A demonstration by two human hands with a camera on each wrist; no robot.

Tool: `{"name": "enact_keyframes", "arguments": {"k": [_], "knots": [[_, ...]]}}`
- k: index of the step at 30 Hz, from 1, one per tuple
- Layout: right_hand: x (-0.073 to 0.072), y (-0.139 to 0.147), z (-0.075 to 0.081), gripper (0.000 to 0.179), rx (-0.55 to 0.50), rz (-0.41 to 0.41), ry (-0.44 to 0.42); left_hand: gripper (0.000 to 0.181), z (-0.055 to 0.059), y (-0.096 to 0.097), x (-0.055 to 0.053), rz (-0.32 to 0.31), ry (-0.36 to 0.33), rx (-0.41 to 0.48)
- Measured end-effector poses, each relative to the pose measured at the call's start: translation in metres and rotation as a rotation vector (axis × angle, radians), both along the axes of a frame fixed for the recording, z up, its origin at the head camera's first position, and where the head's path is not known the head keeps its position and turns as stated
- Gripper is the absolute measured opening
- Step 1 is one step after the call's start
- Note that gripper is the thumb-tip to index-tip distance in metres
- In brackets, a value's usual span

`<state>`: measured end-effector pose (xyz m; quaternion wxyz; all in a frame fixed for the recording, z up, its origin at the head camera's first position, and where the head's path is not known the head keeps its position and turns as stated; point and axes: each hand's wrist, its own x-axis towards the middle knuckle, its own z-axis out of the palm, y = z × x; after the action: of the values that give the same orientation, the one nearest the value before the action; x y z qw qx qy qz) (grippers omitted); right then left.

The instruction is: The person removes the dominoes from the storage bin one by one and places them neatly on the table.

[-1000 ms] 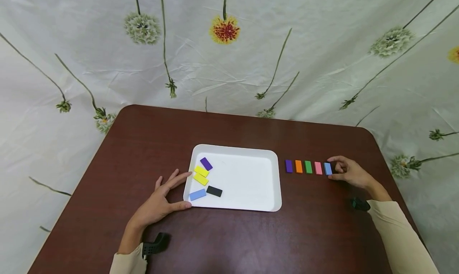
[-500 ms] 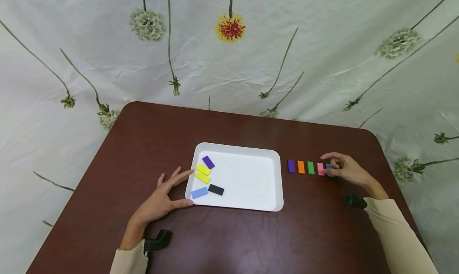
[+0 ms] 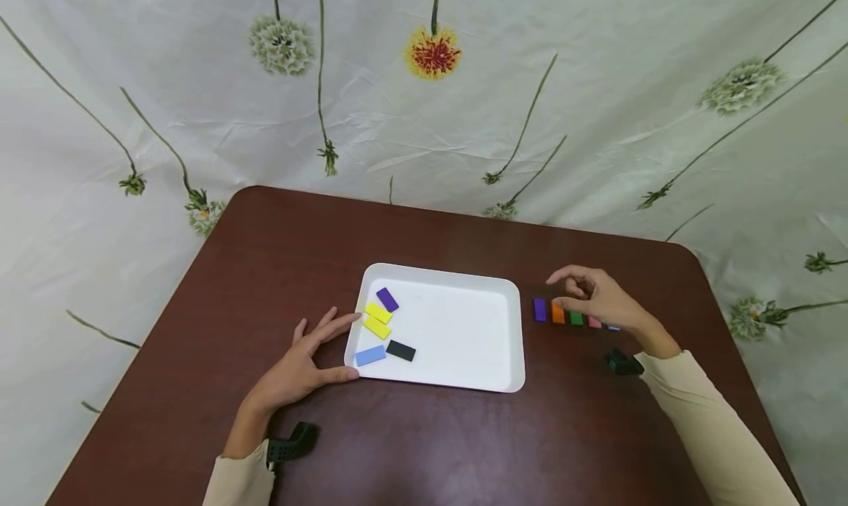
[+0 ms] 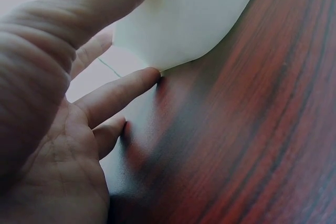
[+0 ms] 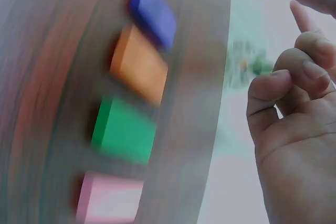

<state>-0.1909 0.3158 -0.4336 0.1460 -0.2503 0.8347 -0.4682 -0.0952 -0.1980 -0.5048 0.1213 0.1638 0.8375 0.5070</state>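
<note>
My left hand (image 3: 288, 377) touches the left end of a white tray (image 3: 457, 336), its fingers spread and nearly straight. The thumb is at the near corner and the index finger along the left side. Inside the tray lie a purple block (image 3: 387, 300), two yellow blocks (image 3: 377, 320), a light blue block (image 3: 370, 356) and a black block (image 3: 401, 350). My right hand (image 3: 606, 300) hovers over a row of blocks, holding nothing. Thumb and index finger stand apart; the other fingers are curled. The row has purple (image 3: 539, 309), orange (image 5: 139, 66), green (image 5: 125, 132), pink (image 5: 113, 200) and blue (image 3: 613, 328) blocks.
The tray and the row stand on a dark reddish-brown table (image 3: 464, 447) with rounded far corners. Behind it hangs a pale cloth (image 3: 371, 116) printed with flowers. Each wrist wears a black device, such as the one on the left wrist (image 3: 291, 443).
My right hand has left the blue block at the row's right end and moved left, to above the orange and green blocks. The left hand stays at the tray.
</note>
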Motion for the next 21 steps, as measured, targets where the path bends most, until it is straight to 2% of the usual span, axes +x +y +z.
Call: {"name": "enact_keyframes", "arguments": {"k": [4, 12, 16, 21], "knots": [[-0.001, -0.028, 0.004, 0.028, -0.005, 0.077, -0.033, 0.082, -0.001, 0.000, 0.000, -0.005, -0.001, 0.002], [-0.014, -0.081, 0.025, 0.030, 0.100, 0.165, 0.003, 0.083, 0.000, 0.000, -0.001, -0.005, 0.007, -0.014], [-0.021, -0.108, 0.024, 0.031, 0.144, 0.259, 0.004, 0.083, 0.000, -0.001, 0.000, -0.002, 0.006, -0.017], [-0.024, -0.139, 0.014, 0.032, 0.173, 0.391, -0.015, 0.083, 0.001, -0.002, 0.000, -0.006, 0.010, -0.013]]}}
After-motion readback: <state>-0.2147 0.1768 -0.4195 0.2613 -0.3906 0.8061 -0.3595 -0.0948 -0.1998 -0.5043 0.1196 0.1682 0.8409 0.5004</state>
